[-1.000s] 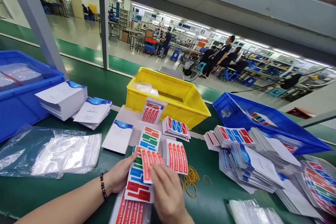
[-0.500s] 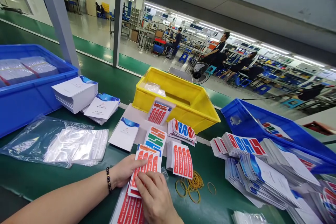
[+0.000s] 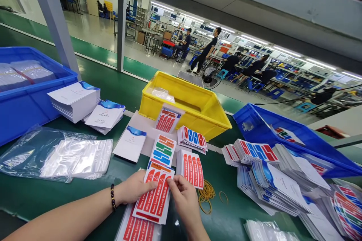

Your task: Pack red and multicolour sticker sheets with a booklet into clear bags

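Observation:
My left hand (image 3: pixel 137 187) grips a red-and-white sticker sheet (image 3: pixel 155 196) by its left edge, thumb on top. On the sheet's right edge, my right hand (image 3: pixel 183 192) pinches the upper corner between thumb and fingers. Beneath lies another red sheet (image 3: pixel 138 228) in a clear plastic bag, partly hidden. Just beyond my hands is a pile of green, blue and orange sticker sheets (image 3: pixel 163 151). To its right stand a stack of red sticker sheets (image 3: pixel 193 169) and a stack of red-and-blue ones (image 3: pixel 192 138). A white booklet (image 3: pixel 130 143) lies to the left.
A yellow bin (image 3: pixel 186 109) stands at the back. Blue bins stand left (image 3: pixel 36 98) and right (image 3: pixel 254 131). Clear bags (image 3: pixel 82 158) and booklet stacks (image 3: pixel 75 99) lie left. Rubber bands (image 3: pixel 207 194) and more booklets (image 3: pixel 279 186) lie right. People sit and stand in the background.
My right hand has moved from lying across the sticker sheet to pinching its right edge, so more of the sheet shows. A person in the background now stands farther left.

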Demonstrator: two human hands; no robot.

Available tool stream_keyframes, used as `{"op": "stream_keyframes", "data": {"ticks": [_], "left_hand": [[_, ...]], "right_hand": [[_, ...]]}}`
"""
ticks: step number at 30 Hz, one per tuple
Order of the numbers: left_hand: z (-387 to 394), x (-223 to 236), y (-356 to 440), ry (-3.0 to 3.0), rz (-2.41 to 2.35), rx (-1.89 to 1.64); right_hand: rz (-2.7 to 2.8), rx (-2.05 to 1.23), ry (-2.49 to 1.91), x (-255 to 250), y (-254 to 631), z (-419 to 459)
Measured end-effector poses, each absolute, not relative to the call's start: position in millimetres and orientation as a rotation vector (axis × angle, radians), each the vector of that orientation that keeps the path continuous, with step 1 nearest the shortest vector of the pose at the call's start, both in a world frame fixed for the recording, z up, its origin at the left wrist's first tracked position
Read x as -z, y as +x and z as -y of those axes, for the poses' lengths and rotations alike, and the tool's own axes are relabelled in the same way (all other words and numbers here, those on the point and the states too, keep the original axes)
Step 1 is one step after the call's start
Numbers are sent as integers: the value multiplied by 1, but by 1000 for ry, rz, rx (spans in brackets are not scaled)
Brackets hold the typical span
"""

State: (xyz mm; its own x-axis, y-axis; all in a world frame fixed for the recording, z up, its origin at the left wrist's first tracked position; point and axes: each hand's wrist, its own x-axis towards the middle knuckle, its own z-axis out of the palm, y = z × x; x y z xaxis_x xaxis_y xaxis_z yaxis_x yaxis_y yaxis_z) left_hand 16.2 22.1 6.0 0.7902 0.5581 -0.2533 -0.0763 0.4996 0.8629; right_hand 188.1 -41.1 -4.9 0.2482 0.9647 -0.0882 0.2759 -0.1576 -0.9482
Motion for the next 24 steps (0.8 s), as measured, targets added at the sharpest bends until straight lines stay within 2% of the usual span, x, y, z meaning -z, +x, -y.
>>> {"op": "stream_keyframes", "data": {"ticks": [8, 13, 19, 24], "left_hand": [[-20, -7, 16, 1031, -587, -369], [-24, -16, 9, 1202, -554, -279], [-36, -26, 3, 1721, -637, -322], [-34, -26, 5, 1814, -375, -305]], "right_hand": [[1054, -848, -1501, 4, 188, 40], [936, -1235, -1311, -1, 194, 40], [385, -854, -1191, -13, 220, 32], [404, -927, -1212, -15, 218, 31]]}}
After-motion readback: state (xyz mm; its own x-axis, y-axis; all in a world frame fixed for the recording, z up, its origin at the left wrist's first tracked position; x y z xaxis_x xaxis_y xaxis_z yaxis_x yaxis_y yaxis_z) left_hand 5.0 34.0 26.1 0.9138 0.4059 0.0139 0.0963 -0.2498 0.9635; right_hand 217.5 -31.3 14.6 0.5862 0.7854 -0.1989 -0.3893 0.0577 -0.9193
